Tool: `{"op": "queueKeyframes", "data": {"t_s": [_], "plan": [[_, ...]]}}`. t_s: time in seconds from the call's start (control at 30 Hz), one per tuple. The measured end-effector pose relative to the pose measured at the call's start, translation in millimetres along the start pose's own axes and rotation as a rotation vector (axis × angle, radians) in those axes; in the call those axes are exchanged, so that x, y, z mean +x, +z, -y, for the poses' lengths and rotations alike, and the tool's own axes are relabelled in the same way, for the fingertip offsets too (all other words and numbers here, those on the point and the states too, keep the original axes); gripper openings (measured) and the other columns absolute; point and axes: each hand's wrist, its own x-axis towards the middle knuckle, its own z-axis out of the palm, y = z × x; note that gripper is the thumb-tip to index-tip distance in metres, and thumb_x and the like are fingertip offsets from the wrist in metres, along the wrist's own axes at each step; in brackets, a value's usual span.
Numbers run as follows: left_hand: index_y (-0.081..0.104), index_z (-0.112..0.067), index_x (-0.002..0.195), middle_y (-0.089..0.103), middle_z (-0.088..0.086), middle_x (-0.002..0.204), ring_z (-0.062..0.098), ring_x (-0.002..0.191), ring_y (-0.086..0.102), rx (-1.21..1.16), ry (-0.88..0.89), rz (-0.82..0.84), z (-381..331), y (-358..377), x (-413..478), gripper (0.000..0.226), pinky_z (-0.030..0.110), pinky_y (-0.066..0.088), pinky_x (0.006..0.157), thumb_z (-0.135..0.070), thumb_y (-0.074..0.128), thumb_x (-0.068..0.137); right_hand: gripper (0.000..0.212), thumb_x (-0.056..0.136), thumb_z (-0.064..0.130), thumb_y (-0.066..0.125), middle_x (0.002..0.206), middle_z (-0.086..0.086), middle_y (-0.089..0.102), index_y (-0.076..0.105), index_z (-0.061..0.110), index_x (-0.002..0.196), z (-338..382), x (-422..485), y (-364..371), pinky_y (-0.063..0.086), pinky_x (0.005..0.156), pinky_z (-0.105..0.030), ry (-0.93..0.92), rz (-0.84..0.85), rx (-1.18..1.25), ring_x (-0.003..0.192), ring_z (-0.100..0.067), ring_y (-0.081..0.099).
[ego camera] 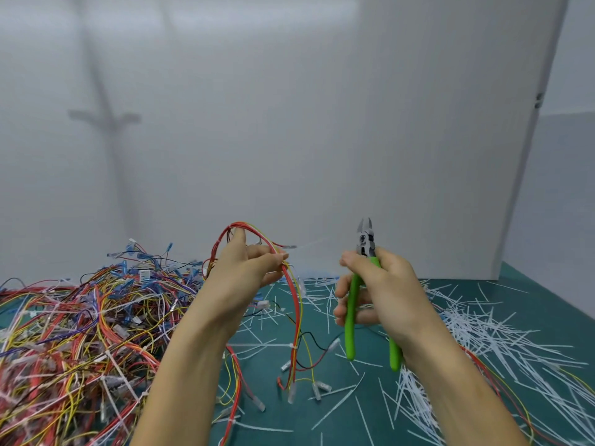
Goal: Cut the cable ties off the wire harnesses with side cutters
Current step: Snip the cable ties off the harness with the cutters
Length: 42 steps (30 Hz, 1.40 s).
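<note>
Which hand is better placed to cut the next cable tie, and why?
The right hand: it grips the green side cutters, blades up, while the left hand holds the wire harness.

Both forearms raised; left hand [246, 273] apparently pinches harness [292, 296], right hand [391, 292] grips cutters [351, 320].

- teal-green mat [547, 304] covers the tabletop
- big white panel [450, 140] stands upright at the mat's back right
- pale wall [225, 91] behind, blurry cross-shaped shadow [106, 119] on its left
</note>
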Motion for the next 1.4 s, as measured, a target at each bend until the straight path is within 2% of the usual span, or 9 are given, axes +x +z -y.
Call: {"op": "queueKeyframes", "data": {"t_s": [0.13, 0.27, 0.3, 0.5, 0.63, 0.87, 1.07, 1.27, 1.4], "plan": [[0.034, -0.010, 0.140, 0.070, 0.021, 0.105, 0.019, 0.094, 0.071, -0.017, 0.006, 0.015, -1.3, -0.2, -1.1, 0.056, 0.021, 0.057, 0.073, 0.003, 0.060, 0.092, 0.040, 0.103, 0.043, 0.041, 0.060, -0.005, 0.064, 0.060, 0.011, 0.088, -1.7, -0.4, 5.1, 0.054, 0.059, -0.044, 0.069, 0.120, -0.164, 0.052, -0.027, 0.058], [0.049, -0.022, 0.112, 0.076, 0.006, 0.096, 0.018, 0.094, 0.070, 0.018, 0.047, 0.048, -0.3, 2.8, -1.8, 0.035, 0.023, 0.055, 0.075, 0.003, 0.062, 0.091, 0.048, 0.103, 0.049, 0.033, 0.060, -0.002, 0.066, 0.063, 0.017, 0.084, -7.1, -1.7, 10.0, 0.053, 0.060, -0.040, 0.076, 0.196, -0.363, 0.051, -0.023, 0.059], [0.050, -0.022, 0.111, 0.076, 0.002, 0.095, 0.016, 0.091, 0.070, 0.037, 0.058, 0.059, -0.4, 3.4, -1.8, 0.033, 0.023, 0.053, 0.075, 0.002, 0.061, 0.091, 0.048, 0.102, 0.050, 0.033, 0.060, -0.001, 0.066, 0.063, 0.018, 0.082, -7.9, -2.1, 10.4, 0.053, 0.059, -0.039, 0.070, 0.214, -0.410, 0.051, -0.022, 0.059], [0.049, -0.011, 0.121, 0.076, -0.005, 0.101, 0.010, 0.089, 0.069, 0.137, 0.103, 0.124, -1.6, 2.3, -1.8, 0.032, 0.023, 0.048, 0.073, -0.003, 0.061, 0.093, 0.050, 0.101, 0.053, 0.034, 0.057, 0.002, 0.063, 0.064, 0.021, 0.077, -7.8, -4.9, 10.0, 0.053, 0.056, -0.036, 0.056, 0.247, -0.521, 0.048, -0.017, 0.060], [0.048, -0.010, 0.120, 0.076, -0.008, 0.101, 0.003, 0.081, 0.066, 0.179, 0.134, 0.134, -0.9, 2.0, -2.5, 0.030, 0.012, 0.047, 0.064, -0.001, 0.060, 0.094, 0.052, 0.100, 0.055, 0.034, 0.057, 0.003, 0.061, 0.064, 0.020, 0.076, -8.0, -6.1, 8.4, 0.057, 0.061, -0.040, 0.048, 0.233, -0.562, 0.048, -0.015, 0.060], [0.046, -0.003, 0.119, 0.077, -0.003, 0.098, 0.001, 0.067, 0.064, 0.183, 0.169, 0.148, -1.5, 7.6, -4.0, 0.031, 0.007, 0.044, 0.060, 0.006, 0.059, 0.092, 0.051, 0.099, 0.055, 0.033, 0.058, 0.002, 0.062, 0.062, 0.022, 0.072, -6.9, -5.4, 9.6, 0.056, 0.064, -0.040, -0.002, 0.193, -0.587, 0.048, -0.016, 0.059], [0.045, -0.004, 0.121, 0.076, -0.005, 0.097, 0.000, 0.064, 0.062, 0.211, 0.188, 0.167, -2.6, 9.3, -5.3, 0.032, 0.007, 0.044, 0.062, 0.003, 0.059, 0.093, 0.053, 0.099, 0.057, 0.031, 0.059, 0.002, 0.061, 0.061, 0.021, 0.074, -5.3, -6.6, 8.8, 0.055, 0.073, -0.045, -0.027, 0.190, -0.638, 0.050, -0.015, 0.058], [0.046, -0.010, 0.125, 0.076, -0.008, 0.095, 0.000, 0.066, 0.062, 0.212, 0.189, 0.162, -4.3, 9.7, -6.8, 0.037, 0.008, 0.045, 0.064, 0.002, 0.061, 0.092, 0.054, 0.098, 0.059, 0.031, 0.060, 0.005, 0.060, 0.062, 0.021, 0.073, -4.2, -7.9, 8.4, 0.056, 0.075, -0.045, -0.063, 0.172, -0.692, 0.059, -0.018, 0.059], [0.048, -0.008, 0.121, 0.076, -0.006, 0.096, 0.001, 0.067, 0.063, 0.203, 0.179, 0.170, -5.0, 9.5, -7.3, 0.033, 0.008, 0.045, 0.063, 0.003, 0.060, 0.092, 0.054, 0.099, 0.058, 0.030, 0.064, 0.003, 0.061, 0.061, 0.022, 0.073, -3.2, -8.3, 9.2, 0.057, 0.077, -0.047, -0.079, 0.160, -0.712, 0.067, -0.022, 0.063]]}}
